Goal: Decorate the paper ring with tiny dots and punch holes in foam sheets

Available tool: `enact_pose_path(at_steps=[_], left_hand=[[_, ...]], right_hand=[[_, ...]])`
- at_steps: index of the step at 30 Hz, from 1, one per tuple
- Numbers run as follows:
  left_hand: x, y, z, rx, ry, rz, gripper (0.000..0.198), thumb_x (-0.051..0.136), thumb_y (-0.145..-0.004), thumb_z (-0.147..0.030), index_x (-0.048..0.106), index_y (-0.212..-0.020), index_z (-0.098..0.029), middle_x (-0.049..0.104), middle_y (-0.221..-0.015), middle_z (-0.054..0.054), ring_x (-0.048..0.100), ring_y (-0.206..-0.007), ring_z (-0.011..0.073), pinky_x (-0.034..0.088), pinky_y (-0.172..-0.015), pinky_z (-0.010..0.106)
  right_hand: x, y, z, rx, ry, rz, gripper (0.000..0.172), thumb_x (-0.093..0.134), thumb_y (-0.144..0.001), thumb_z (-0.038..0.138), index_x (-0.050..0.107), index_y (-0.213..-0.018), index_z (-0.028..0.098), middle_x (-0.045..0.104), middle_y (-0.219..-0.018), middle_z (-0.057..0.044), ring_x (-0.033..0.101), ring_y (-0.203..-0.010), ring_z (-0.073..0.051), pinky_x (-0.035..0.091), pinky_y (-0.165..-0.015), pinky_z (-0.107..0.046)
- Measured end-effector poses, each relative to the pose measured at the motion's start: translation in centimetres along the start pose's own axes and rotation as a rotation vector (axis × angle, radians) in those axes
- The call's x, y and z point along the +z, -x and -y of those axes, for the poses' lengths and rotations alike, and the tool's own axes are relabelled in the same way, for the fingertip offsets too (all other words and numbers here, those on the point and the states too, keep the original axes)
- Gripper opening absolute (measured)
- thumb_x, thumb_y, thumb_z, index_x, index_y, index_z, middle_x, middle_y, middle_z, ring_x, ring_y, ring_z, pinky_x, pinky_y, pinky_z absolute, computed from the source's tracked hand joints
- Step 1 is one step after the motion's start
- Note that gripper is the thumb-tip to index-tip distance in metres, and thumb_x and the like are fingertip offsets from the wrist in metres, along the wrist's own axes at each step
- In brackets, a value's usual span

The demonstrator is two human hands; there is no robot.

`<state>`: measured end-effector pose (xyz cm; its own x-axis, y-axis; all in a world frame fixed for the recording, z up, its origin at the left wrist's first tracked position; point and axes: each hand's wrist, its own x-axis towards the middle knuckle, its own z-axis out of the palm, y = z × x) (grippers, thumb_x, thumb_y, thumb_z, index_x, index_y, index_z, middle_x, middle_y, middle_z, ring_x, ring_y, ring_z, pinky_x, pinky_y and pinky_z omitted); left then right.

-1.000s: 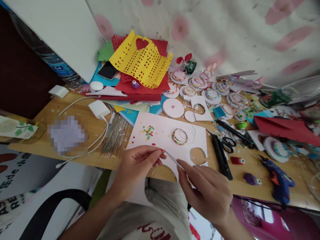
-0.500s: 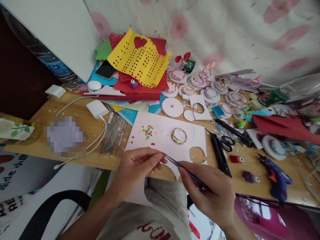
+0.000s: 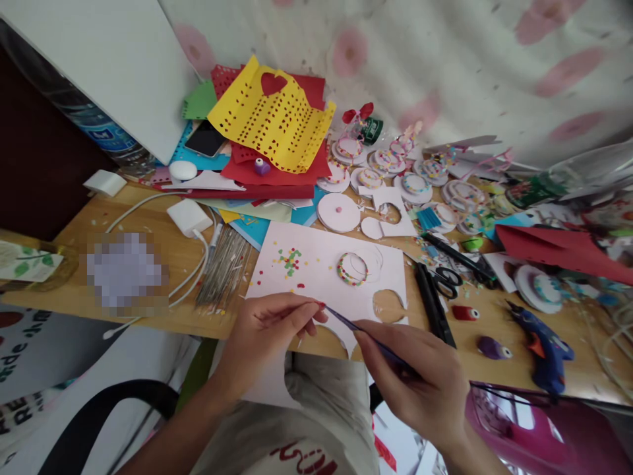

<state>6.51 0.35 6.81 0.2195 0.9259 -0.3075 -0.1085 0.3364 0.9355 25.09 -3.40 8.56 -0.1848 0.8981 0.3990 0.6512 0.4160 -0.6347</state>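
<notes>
My right hand (image 3: 418, 373) is closed around dark tweezers (image 3: 343, 320), whose tips point left and meet the fingertips of the other hand. Thumb and forefinger of my left hand (image 3: 277, 336) are pinched on a tiny red paper piece (image 3: 322, 306); its exact shape is too small to tell. Both hands are over the front edge of a white sheet (image 3: 316, 264) with round cut-outs. On that sheet lie a ring dotted with coloured bits (image 3: 353, 269) and a scatter of small green, red and yellow pieces (image 3: 290, 261).
A bundle of thin wires (image 3: 225, 267) lies left of the sheet. To the right are scissors (image 3: 448, 282), a blue glue gun (image 3: 541, 346) and two small punches, one red (image 3: 465, 313). Decorated rings on white discs (image 3: 414, 188) and punched yellow paper (image 3: 274, 122) fill the back.
The tweezers' prongs, visibly apart before, now look pressed together at the red piece. Both hands stay nearly in place, and the whole view has shifted slightly.
</notes>
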Motion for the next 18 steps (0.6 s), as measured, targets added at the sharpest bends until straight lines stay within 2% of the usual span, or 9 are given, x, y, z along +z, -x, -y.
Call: enact_pose_path(at_steps=[3,5,8,10,11,13,15,16,18], left_hand=[[-0.4,-0.6,0.7,0.081,-0.193,-0.079,0.02,0.063,-0.085,-0.03,0.075,-0.075,-0.018,0.072,-0.069,0.002,0.061,-0.059,0.0116,0.05,-0.057,0.021],[-0.9,-1.5,1.4,0.23,-0.451,-0.181,0.027,0.057,-0.089,-0.033,0.074,-0.077,-0.015,0.071,-0.072,0.006,0.063,-0.064,0.0158,0.051,-0.061,0.027],[-1.6,-2.7,2.0,0.521,-0.869,-0.372,0.032,0.047,-0.093,-0.027,0.07,-0.105,-0.008,0.067,-0.102,0.018,0.062,-0.095,0.027,0.049,-0.082,0.039],[-1.4,-2.7,1.8,0.634,-0.994,-0.428,0.039,0.044,-0.093,-0.022,0.059,-0.125,-0.006,0.059,-0.118,0.021,0.055,-0.111,0.0308,0.043,-0.093,0.045],[-1.0,-2.4,1.5,0.654,-0.992,-0.405,0.038,0.044,-0.093,-0.021,0.058,-0.126,-0.007,0.059,-0.118,0.02,0.054,-0.112,0.03,0.042,-0.095,0.045],[0.2,-1.2,0.9,0.61,-0.872,-0.242,0.029,0.044,-0.095,-0.024,0.065,-0.11,-0.013,0.065,-0.105,0.013,0.058,-0.102,0.0248,0.043,-0.093,0.039],[1.8,0.0,0.6,0.391,-0.628,0.03,0.032,0.04,-0.098,-0.031,0.067,-0.091,-0.016,0.067,-0.087,0.007,0.062,-0.086,0.0196,0.048,-0.081,0.03],[2.6,0.5,0.5,0.268,-0.513,0.126,0.037,0.038,-0.098,-0.035,0.066,-0.084,-0.017,0.066,-0.079,0.005,0.062,-0.078,0.0184,0.049,-0.074,0.028],[3.9,1.0,0.8,0.093,-0.33,0.162,0.041,0.037,-0.098,-0.041,0.064,-0.079,-0.017,0.066,-0.074,0.005,0.062,-0.074,0.0182,0.049,-0.071,0.027]], right_hand=[[-0.1,0.2,-0.3,-0.004,0.026,-0.037,0.012,0.062,-0.084,0.01,0.067,-0.092,0.017,0.069,-0.066,0.0,0.061,-0.051,-0.009,0.044,-0.047,-0.02],[-0.2,0.3,-0.7,-0.018,0.061,-0.068,0.013,0.063,-0.083,0.008,0.067,-0.093,0.016,0.066,-0.062,0.001,0.056,-0.047,-0.007,0.043,-0.046,-0.02],[0.0,0.2,-1.2,-0.135,0.21,-0.144,0.018,0.064,-0.082,0.006,0.067,-0.099,0.013,0.062,-0.058,0.002,0.053,-0.045,-0.007,0.043,-0.047,-0.02],[0.2,0.1,-1.5,-0.237,0.354,-0.173,0.02,0.064,-0.083,0.006,0.066,-0.102,0.01,0.06,-0.056,0.002,0.054,-0.045,-0.008,0.044,-0.049,-0.022],[0.3,0.1,-1.5,-0.277,0.422,-0.183,0.02,0.064,-0.083,0.007,0.066,-0.103,0.009,0.06,-0.054,0.002,0.053,-0.045,-0.008,0.043,-0.049,-0.023],[0.6,0.3,-1.6,-0.337,0.527,-0.184,0.022,0.065,-0.083,0.008,0.065,-0.106,0.009,0.06,-0.053,0.003,0.052,-0.043,-0.008,0.042,-0.048,-0.024],[1.0,0.8,-1.7,-0.392,0.56,-0.143,0.024,0.064,-0.085,0.01,0.064,-0.109,0.009,0.062,-0.055,0.002,0.054,-0.045,-0.009,0.041,-0.048,-0.025],[1.3,1.1,-1.7,-0.409,0.555,-0.106,0.025,0.062,-0.086,0.012,0.063,-0.11,0.008,0.064,-0.057,0.0,0.056,-0.047,-0.01,0.041,-0.048,-0.027],[2.0,1.7,-1.9,-0.409,0.531,-0.044,0.027,0.059,-0.088,0.013,0.062,-0.113,0.007,0.066,-0.061,-0.002,0.058,-0.051,-0.012,0.04,-0.048,-0.029]])
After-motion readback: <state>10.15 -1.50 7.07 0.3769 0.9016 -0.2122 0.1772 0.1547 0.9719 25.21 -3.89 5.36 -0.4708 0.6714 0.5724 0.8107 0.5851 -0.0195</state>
